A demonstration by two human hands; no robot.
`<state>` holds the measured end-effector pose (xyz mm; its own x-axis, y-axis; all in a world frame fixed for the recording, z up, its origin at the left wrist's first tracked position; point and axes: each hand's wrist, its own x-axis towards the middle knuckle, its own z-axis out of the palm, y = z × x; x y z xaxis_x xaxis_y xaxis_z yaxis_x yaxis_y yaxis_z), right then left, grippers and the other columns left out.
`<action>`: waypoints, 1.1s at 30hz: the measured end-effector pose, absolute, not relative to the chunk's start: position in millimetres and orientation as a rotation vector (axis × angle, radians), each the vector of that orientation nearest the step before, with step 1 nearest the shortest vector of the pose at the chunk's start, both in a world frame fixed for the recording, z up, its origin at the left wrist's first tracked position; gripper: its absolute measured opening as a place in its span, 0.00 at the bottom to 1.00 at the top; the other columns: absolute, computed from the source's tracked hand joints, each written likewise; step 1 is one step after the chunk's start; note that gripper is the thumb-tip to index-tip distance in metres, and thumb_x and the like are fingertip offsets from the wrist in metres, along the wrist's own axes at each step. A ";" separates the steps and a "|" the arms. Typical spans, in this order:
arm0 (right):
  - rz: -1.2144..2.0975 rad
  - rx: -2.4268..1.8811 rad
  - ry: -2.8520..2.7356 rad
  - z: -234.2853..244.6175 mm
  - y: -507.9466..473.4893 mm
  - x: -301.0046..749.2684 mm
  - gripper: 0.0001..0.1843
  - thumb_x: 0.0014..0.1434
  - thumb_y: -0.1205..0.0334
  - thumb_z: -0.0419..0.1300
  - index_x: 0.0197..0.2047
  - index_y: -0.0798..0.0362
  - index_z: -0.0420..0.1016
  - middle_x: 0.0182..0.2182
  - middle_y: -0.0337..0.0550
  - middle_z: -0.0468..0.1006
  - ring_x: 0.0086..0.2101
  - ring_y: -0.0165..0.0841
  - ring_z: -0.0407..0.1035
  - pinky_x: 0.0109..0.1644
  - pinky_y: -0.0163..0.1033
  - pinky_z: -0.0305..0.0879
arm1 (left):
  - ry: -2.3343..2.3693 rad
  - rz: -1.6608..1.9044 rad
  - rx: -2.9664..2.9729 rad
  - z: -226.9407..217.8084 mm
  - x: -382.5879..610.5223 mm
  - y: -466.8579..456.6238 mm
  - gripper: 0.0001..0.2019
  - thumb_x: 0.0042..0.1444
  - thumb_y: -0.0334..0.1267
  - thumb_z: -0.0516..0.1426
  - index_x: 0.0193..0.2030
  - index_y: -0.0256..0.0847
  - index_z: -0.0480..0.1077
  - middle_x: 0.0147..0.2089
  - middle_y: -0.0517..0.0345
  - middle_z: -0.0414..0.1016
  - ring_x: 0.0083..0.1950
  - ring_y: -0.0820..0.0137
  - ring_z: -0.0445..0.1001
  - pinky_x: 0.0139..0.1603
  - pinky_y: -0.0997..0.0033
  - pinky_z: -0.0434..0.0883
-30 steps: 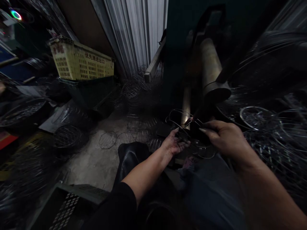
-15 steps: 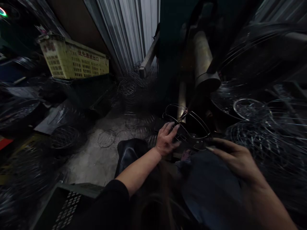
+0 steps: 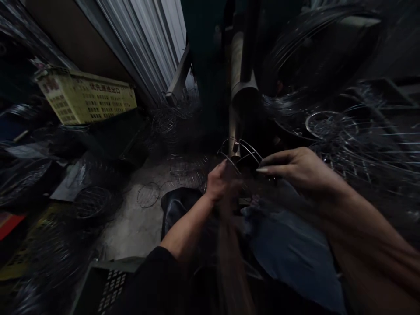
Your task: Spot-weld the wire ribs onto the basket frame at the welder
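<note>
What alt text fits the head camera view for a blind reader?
The left hand grips and the right hand touches a round wire frame below a metal cylinder; wire rings pile up at right, a yellow crate at left.

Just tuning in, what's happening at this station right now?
A seated person has both hands on a wire frame under a machine's metal cylinder. The left hand is closed at the frame's near edge, though it is blurred. The right hand pinches the frame's right side. More wire pieces are piled to the right and lie on the floor. A yellow crate sits to the left.
</note>
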<state>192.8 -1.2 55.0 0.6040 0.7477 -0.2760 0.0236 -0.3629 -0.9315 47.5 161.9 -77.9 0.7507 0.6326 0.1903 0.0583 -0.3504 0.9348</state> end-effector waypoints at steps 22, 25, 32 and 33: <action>0.557 -1.897 -0.875 40.6 7.4 188.4 0.12 0.39 0.53 0.68 0.28 0.49 0.85 0.28 0.43 0.83 0.33 0.44 0.78 0.41 0.46 0.77 | 0.566 0.672 1.659 -72.9 51.8 166.2 0.37 0.37 0.34 0.77 0.58 0.40 0.77 0.59 0.51 0.80 0.65 0.56 0.76 0.74 0.55 0.67; 0.515 -1.881 -0.955 30.6 8.7 191.1 0.13 0.43 0.49 0.66 0.30 0.47 0.86 0.32 0.44 0.84 0.36 0.47 0.79 0.43 0.48 0.77 | 0.582 0.752 1.592 -75.8 57.2 165.0 0.35 0.35 0.33 0.78 0.55 0.39 0.79 0.58 0.49 0.80 0.64 0.56 0.76 0.75 0.56 0.67; 0.629 -1.890 -0.942 39.7 28.1 201.6 0.13 0.44 0.49 0.68 0.30 0.47 0.86 0.33 0.46 0.85 0.35 0.48 0.79 0.39 0.47 0.76 | 0.647 0.764 1.465 -71.3 69.3 169.1 0.33 0.34 0.29 0.77 0.51 0.39 0.80 0.55 0.51 0.81 0.62 0.56 0.77 0.73 0.54 0.69; 0.633 -1.907 -0.943 42.1 31.3 204.1 0.13 0.43 0.48 0.68 0.29 0.47 0.87 0.33 0.46 0.85 0.35 0.49 0.79 0.39 0.47 0.76 | 0.646 0.776 1.465 -72.4 70.6 170.3 0.33 0.34 0.29 0.77 0.52 0.39 0.80 0.55 0.51 0.81 0.62 0.55 0.77 0.73 0.55 0.68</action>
<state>204.1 31.3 42.1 0.5795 0.8131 -0.0546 0.3583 -0.3144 -0.8791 70.6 170.3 -72.4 0.6113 0.7874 0.0788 -0.0663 -0.0483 0.9966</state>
